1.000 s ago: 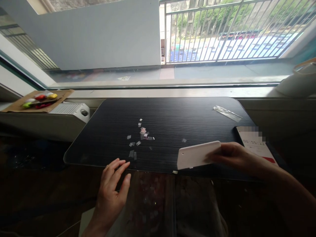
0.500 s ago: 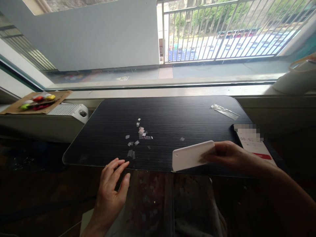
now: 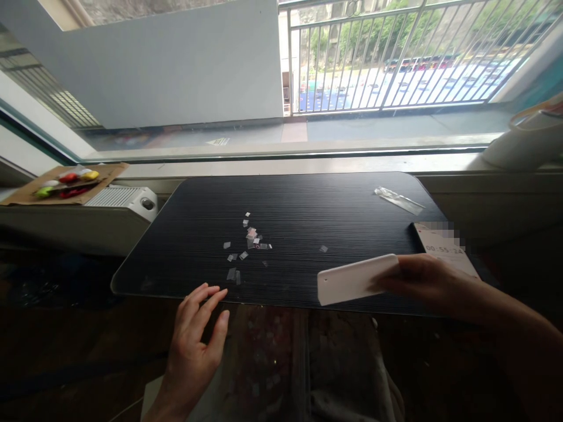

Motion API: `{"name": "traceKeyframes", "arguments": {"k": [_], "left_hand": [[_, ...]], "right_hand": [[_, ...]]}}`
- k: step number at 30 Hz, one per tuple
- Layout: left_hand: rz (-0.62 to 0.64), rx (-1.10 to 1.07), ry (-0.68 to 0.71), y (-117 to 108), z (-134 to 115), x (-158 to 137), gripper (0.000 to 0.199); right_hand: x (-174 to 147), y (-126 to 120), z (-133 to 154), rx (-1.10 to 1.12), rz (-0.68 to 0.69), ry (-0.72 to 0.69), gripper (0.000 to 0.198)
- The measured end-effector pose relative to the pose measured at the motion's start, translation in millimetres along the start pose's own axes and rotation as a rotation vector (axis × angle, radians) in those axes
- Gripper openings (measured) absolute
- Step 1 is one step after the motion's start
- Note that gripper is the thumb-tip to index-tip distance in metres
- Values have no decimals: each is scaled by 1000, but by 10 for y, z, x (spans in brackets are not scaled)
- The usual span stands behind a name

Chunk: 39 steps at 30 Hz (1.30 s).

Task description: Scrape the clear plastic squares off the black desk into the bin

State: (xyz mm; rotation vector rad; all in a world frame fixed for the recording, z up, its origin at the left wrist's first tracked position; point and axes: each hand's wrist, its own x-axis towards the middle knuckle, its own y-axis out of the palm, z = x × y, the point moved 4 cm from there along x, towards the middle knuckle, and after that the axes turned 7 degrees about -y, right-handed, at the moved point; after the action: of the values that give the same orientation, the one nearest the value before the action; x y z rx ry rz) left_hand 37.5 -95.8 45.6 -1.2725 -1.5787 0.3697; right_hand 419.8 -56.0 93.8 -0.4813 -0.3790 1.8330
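Note:
My right hand grips a flat white rectangular piece by its right end, just above the near edge of the black table. A small dark hole shows near the piece's left end; its exact kind I cannot make out. My left hand rests at the table's near edge, thumb and fingers apart, holding nothing. Just beyond its fingertips lie several small clear and whitish scraps, loosely scattered. One more clear scrap sits apart from them, toward the white piece.
A phone showing a timer lies at the table's right, partly behind my right forearm. Beyond it is a crumpled clear plastic sleeve. Cardboard with colourful items sits by the radiator on the left. A window runs behind.
My right hand has moved slightly to the right with the white piece. My left hand and the scraps stay nearly where they were.

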Motion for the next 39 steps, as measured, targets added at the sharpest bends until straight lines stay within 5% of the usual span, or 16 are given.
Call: {"name": "traceKeyframes", "arguments": {"k": [5, 10, 27, 35, 39], "left_hand": [[4, -5, 34, 26, -34, 23, 26], [6, -8, 40, 27, -56, 45, 27], [1, -14, 36, 23, -49, 21, 27], [-8, -16, 56, 31, -52, 35, 27], [-24, -4, 55, 30, -47, 34, 27]], "right_hand": [[-89, -207, -209, 37, -171, 28, 46], [-103, -126, -258, 82, -119, 130, 57], [-381, -109, -350, 147, -60, 164, 44], [-265, -158, -307, 30, -626, 75, 33], [-119, 190, -241, 18, -632, 14, 33]]}}
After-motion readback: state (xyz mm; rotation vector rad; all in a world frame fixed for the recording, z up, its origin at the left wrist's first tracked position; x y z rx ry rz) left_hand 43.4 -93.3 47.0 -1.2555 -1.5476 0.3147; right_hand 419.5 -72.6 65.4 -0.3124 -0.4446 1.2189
